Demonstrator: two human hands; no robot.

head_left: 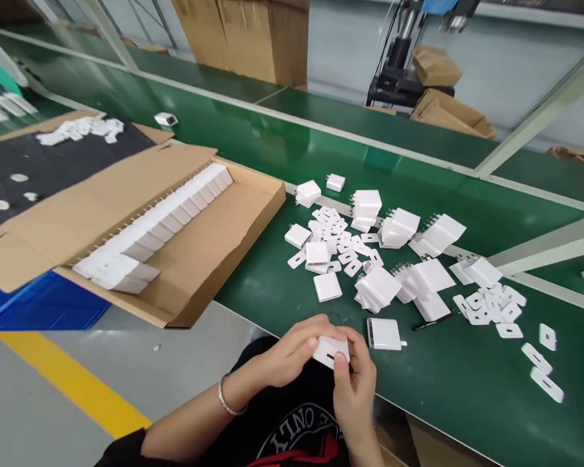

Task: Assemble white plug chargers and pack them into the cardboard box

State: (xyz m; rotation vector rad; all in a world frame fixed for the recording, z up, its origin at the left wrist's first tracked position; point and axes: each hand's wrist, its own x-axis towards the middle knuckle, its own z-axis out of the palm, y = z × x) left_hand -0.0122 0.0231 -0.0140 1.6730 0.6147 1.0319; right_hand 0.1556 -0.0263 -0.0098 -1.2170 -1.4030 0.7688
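Just off the table's front edge, a white charger (324, 350) with a dark red slot in its face is held between both hands. My left hand (294, 350) wraps over its left side and top, fingers closed on it. On the other side, my right hand (357, 373) grips it, with the thumb pressed on the face near the slot. Closest on the green table lies another white charger (383, 334), a small tab sticking out at its right. Beyond it stand several more white chargers (377, 287) with metal pins, beside a pile of small slotted white plates (328, 224).
At left, an open cardboard box (253, 243) holds a row of white chargers (175, 217). A dark pen (435, 321) lies near more slotted plates (496, 305) at right. A white metal rail (350, 136) crosses behind, with a black stand (394, 84) beyond.
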